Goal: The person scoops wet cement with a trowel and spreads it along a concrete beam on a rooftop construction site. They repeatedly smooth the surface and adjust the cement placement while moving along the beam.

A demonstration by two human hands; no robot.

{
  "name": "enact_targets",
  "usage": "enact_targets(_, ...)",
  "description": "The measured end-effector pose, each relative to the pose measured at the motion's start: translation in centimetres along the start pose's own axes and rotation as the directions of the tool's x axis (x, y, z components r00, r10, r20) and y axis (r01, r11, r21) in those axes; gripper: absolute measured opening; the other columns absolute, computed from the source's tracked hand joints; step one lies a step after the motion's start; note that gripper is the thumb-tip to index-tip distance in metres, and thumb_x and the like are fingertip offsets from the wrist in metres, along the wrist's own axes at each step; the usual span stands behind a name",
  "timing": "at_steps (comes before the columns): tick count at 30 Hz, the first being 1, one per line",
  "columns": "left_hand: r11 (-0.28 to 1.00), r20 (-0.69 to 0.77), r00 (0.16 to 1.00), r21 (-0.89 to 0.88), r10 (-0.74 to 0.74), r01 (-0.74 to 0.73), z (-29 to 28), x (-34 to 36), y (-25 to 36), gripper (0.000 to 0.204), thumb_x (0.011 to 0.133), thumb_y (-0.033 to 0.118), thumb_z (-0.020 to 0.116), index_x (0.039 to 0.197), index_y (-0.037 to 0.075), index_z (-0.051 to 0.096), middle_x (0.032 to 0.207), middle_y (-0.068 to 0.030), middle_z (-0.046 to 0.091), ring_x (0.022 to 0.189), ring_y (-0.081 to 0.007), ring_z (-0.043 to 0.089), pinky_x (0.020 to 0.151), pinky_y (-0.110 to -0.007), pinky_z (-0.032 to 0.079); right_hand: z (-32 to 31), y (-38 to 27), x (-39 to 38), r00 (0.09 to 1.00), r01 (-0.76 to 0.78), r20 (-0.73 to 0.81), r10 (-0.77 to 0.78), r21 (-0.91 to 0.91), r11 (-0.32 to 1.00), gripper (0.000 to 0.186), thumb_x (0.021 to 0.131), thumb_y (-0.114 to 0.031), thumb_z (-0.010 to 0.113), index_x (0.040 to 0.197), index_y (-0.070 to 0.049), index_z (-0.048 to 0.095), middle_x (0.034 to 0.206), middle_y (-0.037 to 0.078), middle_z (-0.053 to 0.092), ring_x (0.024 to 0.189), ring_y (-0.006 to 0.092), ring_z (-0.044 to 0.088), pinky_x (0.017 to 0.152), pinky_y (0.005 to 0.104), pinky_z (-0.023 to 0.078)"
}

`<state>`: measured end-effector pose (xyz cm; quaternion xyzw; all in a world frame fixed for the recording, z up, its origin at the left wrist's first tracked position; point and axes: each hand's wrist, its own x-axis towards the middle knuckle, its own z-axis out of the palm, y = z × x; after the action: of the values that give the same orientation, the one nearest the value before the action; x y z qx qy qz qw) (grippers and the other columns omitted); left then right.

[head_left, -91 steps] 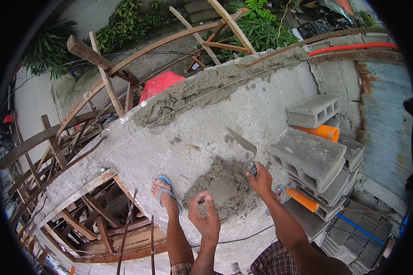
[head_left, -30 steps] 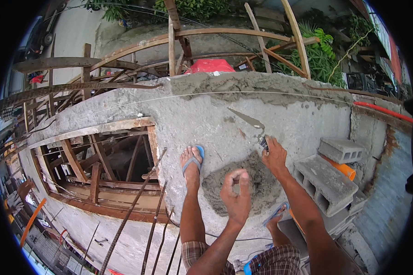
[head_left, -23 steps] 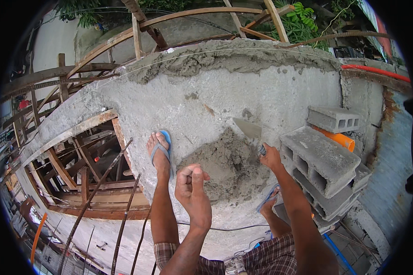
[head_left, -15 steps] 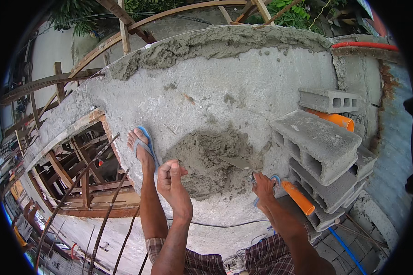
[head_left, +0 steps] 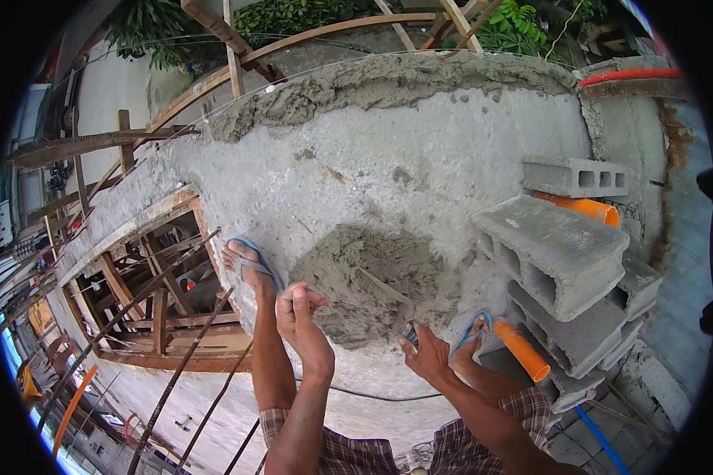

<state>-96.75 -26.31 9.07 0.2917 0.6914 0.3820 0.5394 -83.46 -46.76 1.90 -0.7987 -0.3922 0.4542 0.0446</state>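
Observation:
My right hand is wrapped around the dark handle of a trowel. The trowel's narrow-looking blade points up and left across a heap of wet grey mortar. At the heap's lower left edge, my left hand is raised, its fingers curled in and the thumb on top; I see nothing in it. The mortar lies on a rough concrete slab between my feet, which wear blue flip-flops.
Hollow concrete blocks are stacked at the right, with orange pipes among them. At the left is a wood-framed opening, with steel bars crossing near it. A mortar ridge runs along the slab's far edge, beside timber framing.
My right hand has moved left and down with the trowel. Its blade has swung to point more up and left over the heap. My left hand stays closed near the same spot.

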Motion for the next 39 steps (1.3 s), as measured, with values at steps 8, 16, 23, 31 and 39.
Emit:
enact_targets(8,0.995,-0.011,0.996,0.057,0.085,-0.084,-0.5,0.2,-0.1,0.026,0.1,0.025,0.049,0.102,0.001,0.059,0.079,-0.0054,0.059,0.075,-0.0132,0.055,0.074,-0.029,0.045,4.2,2.8,5.3,0.943,-0.291,0.159,0.294,-0.045,0.956,0.055,0.09,-0.052,0.054,0.109,0.0,0.059,0.094,0.026,0.065,0.093,0.0452,0.061,0.082,0.0544,0.047)
enact_targets(16,0.997,0.079,0.995,-0.05,-0.054,0.058,-1.2,-0.4,1.4,0.026,0.1,0.027,0.049,0.103,0.002,0.058,0.081,-0.0052,0.06,0.076,-0.0125,0.055,0.075,-0.029,0.045,0.3,15.0,5.8,0.985,-0.166,0.027,0.172,-0.152,0.974,0.047,0.077,-0.037,0.071,0.098,0.004,0.061,0.086,0.023,0.067,0.082,0.0396,0.066,0.07,0.0454,0.053)
enact_targets(23,0.998,0.093,0.996,-0.058,-0.01,0.015,-0.4,-0.7,1.8,0.026,0.101,0.026,0.047,0.105,0.003,0.057,0.079,-0.0054,0.059,0.075,-0.0131,0.055,0.075,-0.029,0.045,8.6,9.4,14.8,0.976,-0.01,0.216,-0.015,0.116,0.993,0.034,0.07,-0.024,0.074,0.085,0.002,0.057,0.068,0.014,0.061,0.062,0.0211,0.058,0.058,0.04,0.05)
enact_targets(31,0.995,0.1,0.99,-0.024,0.095,-0.093,-1.0,0.5,3.1,0.023,0.1,0.024,0.052,0.105,0.003,0.058,0.084,-0.0049,0.06,0.077,-0.0097,0.055,0.071,-0.026,0.045,2.0,1.3,16.9,0.894,-0.179,0.448,0.026,0.303,0.936,0.022,0.074,-0.01,0.073,0.087,-0.003,0.057,0.063,0.003,0.055,0.05,0.0113,0.051,0.043,0.0342,0.041)
enact_targets(39,0.99,0.093,0.994,-0.131,0.056,-0.044,-1.4,4.7,8.2,0.026,0.098,0.025,0.055,0.1,0.0,0.061,0.086,-0.0058,0.062,0.079,-0.011,0.058,0.073,-0.027,0.047,-2.9,-5.8,19.0,0.882,0.084,0.407,-0.239,0.362,0.928,0.018,0.073,-0.012,0.069,0.083,-0.006,0.056,0.06,0.0,0.051,0.047,0.01,0.046,0.042,0.0303,0.038)
